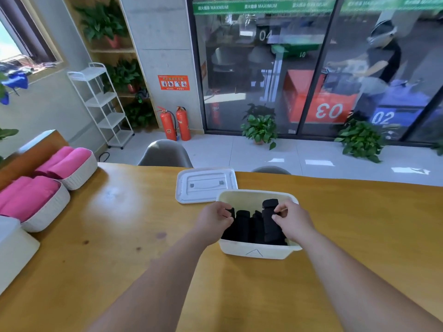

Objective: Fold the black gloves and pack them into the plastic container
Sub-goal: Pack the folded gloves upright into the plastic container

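Folded black gloves (247,226) stand in a row inside the white plastic container (254,251) on the desk (119,236). The left hand (215,220) has its grip curled round the leftmost glove (231,212). The right hand (291,222) pinches the tallest glove (269,220). The lid (206,185) lies just behind.

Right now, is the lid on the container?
No, the lid lies flat on the table just beyond the open container.
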Demonstrator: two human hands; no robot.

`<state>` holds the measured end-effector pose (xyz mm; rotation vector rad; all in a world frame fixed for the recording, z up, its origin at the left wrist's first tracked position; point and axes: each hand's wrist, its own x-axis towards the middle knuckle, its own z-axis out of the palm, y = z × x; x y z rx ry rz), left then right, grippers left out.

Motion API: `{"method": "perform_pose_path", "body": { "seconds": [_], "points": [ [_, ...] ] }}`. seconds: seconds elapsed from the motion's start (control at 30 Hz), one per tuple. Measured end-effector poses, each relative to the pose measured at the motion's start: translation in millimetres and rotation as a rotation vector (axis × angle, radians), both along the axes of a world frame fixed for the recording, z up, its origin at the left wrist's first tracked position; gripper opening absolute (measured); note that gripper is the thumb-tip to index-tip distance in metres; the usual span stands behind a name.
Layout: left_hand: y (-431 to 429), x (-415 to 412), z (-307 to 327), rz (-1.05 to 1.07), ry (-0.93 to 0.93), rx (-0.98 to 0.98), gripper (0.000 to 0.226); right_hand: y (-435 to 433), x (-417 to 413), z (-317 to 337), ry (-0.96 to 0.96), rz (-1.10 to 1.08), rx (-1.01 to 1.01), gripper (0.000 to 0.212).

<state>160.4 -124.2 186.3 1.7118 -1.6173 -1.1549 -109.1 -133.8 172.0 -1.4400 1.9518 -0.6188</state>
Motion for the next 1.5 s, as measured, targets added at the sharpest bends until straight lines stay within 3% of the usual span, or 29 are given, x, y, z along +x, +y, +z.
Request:
{"method": "perform_pose_path", "body": {
  "seconds": [0.27,0.63,0.8,0.9,1.07,1.3,1.5],
  "points": [
    [-20.9,-10.5,-11.9,-0.063,-0.189,-0.08,0.033,-22.0,3.4,-20.2,0.192,0.039,0.109,0.011],
    [-22.8,-19.8,-36.7,-0.233,-0.444,-0.284,0.035,-35.7,29.4,-50.3,0.083,0.081,0.269,0.017],
    [-25.5,-25.5,-40.4,-0.32,-0.552,-0.304,0.037,-33.4,27.2,-58.5,-0.087,0.013,0.245,0.017],
    [-27.3,-30.5,-42.0,-0.37,-0.627,-0.288,0.041,-29.3,26.7,-60.5,-0.057,0.056,0.25,0.019],
    [-29.4,-36.5,-44.8,-0.5,-0.739,-0.244,0.043,-23.5,31.7,-54.4,0.328,0.217,0.251,0.027],
    [-43.2,-46.1,-41.2,-0.705,-0.849,-0.027,0.048,-28.8,28.2,-58.1,0.212,0.375,0.294,0.054],
    [-49.2,-51.7,-46.9,-0.806,-0.93,0.075,0.051,-28.6,29.1,-69.4,0.248,0.419,0.315,0.054]
  ]
}}
